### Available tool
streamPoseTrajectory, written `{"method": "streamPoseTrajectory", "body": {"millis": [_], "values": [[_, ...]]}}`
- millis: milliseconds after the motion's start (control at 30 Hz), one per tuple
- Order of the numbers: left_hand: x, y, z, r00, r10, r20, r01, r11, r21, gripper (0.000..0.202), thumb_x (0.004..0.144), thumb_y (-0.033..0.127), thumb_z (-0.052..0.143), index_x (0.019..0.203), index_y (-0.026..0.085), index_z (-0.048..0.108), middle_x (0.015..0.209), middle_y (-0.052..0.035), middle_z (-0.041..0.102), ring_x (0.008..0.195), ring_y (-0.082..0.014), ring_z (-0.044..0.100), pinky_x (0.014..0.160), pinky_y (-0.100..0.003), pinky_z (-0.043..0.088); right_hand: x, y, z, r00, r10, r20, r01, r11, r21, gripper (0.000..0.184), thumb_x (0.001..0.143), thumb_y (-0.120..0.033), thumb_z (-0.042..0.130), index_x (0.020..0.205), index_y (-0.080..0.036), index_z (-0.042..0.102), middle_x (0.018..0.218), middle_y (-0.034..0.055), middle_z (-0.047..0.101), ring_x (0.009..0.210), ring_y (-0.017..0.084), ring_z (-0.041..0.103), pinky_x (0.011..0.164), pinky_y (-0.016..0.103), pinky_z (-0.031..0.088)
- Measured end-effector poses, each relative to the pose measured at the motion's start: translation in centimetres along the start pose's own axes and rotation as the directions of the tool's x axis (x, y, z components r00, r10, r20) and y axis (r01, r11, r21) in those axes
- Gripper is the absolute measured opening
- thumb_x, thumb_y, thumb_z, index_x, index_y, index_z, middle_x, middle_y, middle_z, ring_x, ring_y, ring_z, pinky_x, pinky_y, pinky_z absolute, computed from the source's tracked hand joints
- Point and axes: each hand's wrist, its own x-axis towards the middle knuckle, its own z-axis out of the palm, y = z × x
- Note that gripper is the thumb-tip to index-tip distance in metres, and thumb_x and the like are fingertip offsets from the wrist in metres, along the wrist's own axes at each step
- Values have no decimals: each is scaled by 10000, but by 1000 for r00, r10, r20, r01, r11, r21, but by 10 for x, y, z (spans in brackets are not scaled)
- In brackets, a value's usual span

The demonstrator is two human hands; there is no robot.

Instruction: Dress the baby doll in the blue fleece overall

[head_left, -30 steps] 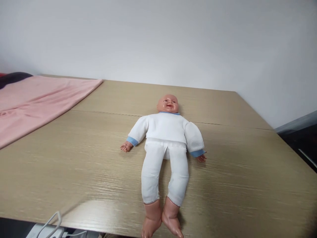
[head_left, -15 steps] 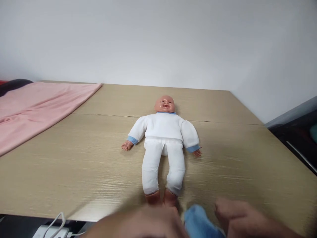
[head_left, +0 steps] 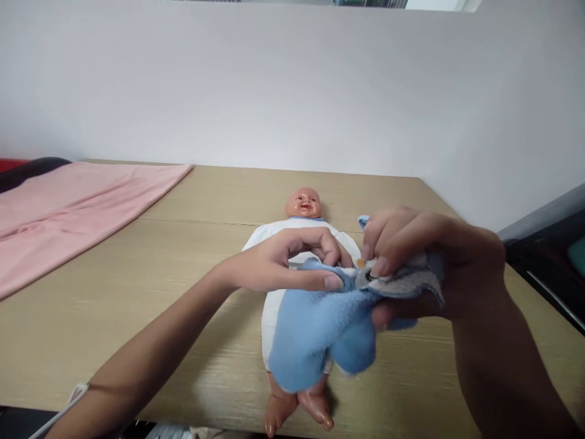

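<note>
A baby doll (head_left: 305, 205) in white clothes lies on its back on the wooden table (head_left: 137, 305), head toward the wall, bare feet at the near edge. Above its body I hold a small blue fleece garment (head_left: 315, 326) with a grey lining. My left hand (head_left: 292, 262) pinches the garment's upper edge on the left. On the right side my right hand (head_left: 420, 268) grips the bunched grey and blue fabric. The garment hangs down and hides the doll's legs and most of its torso.
A pink cloth (head_left: 68, 207) is spread over the table's far left corner. A white wall stands behind the table. Dark furniture (head_left: 553, 256) sits off the table's right edge. A white cable (head_left: 68, 396) shows at the near left edge.
Both hands have risen from the bottom of the view with the blue garment and now hold it spread over the doll. The doll itself has not moved.
</note>
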Motion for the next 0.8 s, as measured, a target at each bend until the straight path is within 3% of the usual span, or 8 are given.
{"method": "streamPoseTrajectory", "body": {"millis": [133, 233, 300, 467, 533, 667, 733, 800], "values": [[-7, 4, -9, 991, 48, -126, -28, 987, 159, 194, 1098, 351, 779, 1029, 258, 623, 1042, -37, 685, 929, -171, 679, 804, -291, 575, 0, -1, -6, 989, 151, -6, -150, 980, -130, 608, 808, -354, 1094, 1345, -352, 808, 1277, 31, 811, 1162, 281, 771, 1013, 375, 660], [-5, -1, -14, 964, 163, -210, -130, 978, 161, 230, 1099, 332, 776, 998, 253, 585, 1066, -48, 709, 927, -164, 680, 824, -294, 598, 1, -1, -11, 946, 315, 77, -304, 944, -130, 772, 915, -387, 1008, 1598, -353, 650, 1652, 62, 659, 1462, 328, 683, 1163, 401, 646], [-1, -5, -16, 930, 241, -277, -191, 962, 195, 291, 1061, 318, 823, 932, 254, 570, 1020, -45, 725, 935, -183, 696, 859, -330, 633, 0, 3, -14, 923, 369, 113, -354, 926, -131, 810, 962, -392, 963, 1670, -343, 573, 1704, 65, 615, 1522, 327, 648, 1204, 407, 636], [8, -11, -20, 844, 295, -447, -170, 939, 298, 399, 967, 390, 932, 823, 267, 582, 973, -42, 724, 1008, -241, 745, 947, -424, 687, -3, 26, -23, 887, 459, 53, -449, 883, -139, 794, 949, -397, 980, 1651, -340, 611, 1589, 81, 702, 1453, 338, 703, 1168, 431, 658], [9, -16, -22, 829, 269, -490, -151, 952, 267, 399, 902, 425, 997, 892, 271, 629, 983, -31, 724, 1008, -238, 760, 952, -409, 690, -1, 32, -24, 888, 455, 67, -446, 888, -117, 655, 943, -381, 984, 1536, -312, 714, 1457, 77, 773, 1367, 327, 750, 1135, 425, 665], [10, -24, -29, 880, 192, -435, -129, 977, 171, 571, 831, 335, 1059, 1286, 278, 719, 986, -4, 719, 970, -213, 773, 912, -338, 674, 3, 36, -19, 911, 400, 97, -396, 916, -58, 277, 963, -270, 947, 1204, -259, 813, 1204, 34, 839, 1134, 249, 807, 992, 341, 669], [10, -26, -35, 922, 125, -367, -68, 984, 163, 684, 872, 298, 1026, 1466, 276, 687, 1008, -9, 725, 1013, -220, 774, 929, -325, 663, 4, 36, -13, 927, 372, 57, -369, 928, -47, 261, 941, -233, 957, 1152, -257, 805, 1127, 22, 840, 1020, 224, 799, 899, 316, 657], [9, -26, -41, 957, 75, -282, -19, 981, 195, 559, 930, 300, 981, 1424, 255, 724, 1112, -43, 748, 1116, -237, 767, 990, -329, 643, 3, 35, -8, 936, 352, 2, -351, 936, -29, 310, 899, -215, 990, 1141, -268, 804, 1092, 15, 838, 959, 221, 782, 846, 315, 638]]}}
